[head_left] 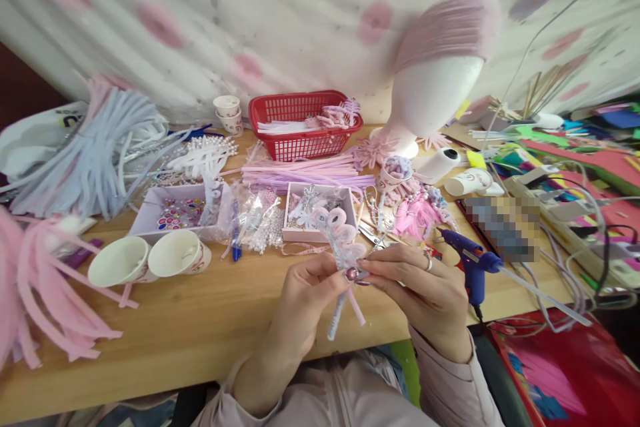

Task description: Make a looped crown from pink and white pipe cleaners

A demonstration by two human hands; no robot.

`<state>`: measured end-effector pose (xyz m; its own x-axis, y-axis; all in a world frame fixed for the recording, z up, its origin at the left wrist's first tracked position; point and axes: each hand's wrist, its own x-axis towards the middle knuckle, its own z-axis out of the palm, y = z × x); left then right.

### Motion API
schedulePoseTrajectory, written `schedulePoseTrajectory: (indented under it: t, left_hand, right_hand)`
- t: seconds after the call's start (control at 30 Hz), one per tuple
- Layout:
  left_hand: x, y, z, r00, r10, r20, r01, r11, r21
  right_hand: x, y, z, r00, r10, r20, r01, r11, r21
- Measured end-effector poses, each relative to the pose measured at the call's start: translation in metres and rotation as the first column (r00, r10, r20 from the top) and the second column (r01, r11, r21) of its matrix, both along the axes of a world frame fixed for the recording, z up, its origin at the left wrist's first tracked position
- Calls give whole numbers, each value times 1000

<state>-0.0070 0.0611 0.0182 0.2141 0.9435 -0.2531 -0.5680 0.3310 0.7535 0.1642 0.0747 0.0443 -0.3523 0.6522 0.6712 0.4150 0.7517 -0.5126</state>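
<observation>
Near the table's front edge, my left hand (307, 297) pinches a pipe-cleaner flower piece (345, 235) with pale pink loops and a bluish-white stem. The stem pokes out below the fingers beside a short pink end. My right hand (417, 283), a ring on one finger, is closed on the right side of the same piece; the fingers cover the gripped part. A shiny mauve spot shows at the left thumb tip; whether bead or nail, I cannot tell. Just behind stand a white box of trinkets (305, 235) and scissors (373, 237).
A blue glue gun (473, 267) lies to the right beside a phone (500, 227) and cables. Paper cups (180, 255) and pink pipe cleaners (55, 300) are at left. A red basket (300, 147) and a white mannequin head (425, 93) stand behind.
</observation>
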Motion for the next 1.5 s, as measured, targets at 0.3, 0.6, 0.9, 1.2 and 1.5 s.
schedulePoseTrajectory:
  t: [0.3, 0.6, 0.9, 1.2, 1.5]
  left_hand:
    - [-3, 0, 3, 996, -90, -3, 90, 995, 33]
    - [-23, 1, 8, 956, -207, -209, 238, 961, 139]
    - [-17, -1, 3, 970, -80, -232, 116, 983, 144]
    - [-17, -2, 8, 882, 123, -456, 20, 954, 298]
    - [-8, -6, 5, 909, 152, -388, -70, 974, 217]
  right_hand:
    - [3, -3, -1, 998, -52, 31, 49, 996, 79]
    - [4, -2, -2, 999, -30, 42, 26, 996, 85]
    - [1, -3, -1, 999, -36, -22, 36, 999, -22]
    - [-17, -10, -11, 900, -247, -358, 4, 828, -560]
    - [-22, -6, -4, 865, -201, -459, -125, 800, -587]
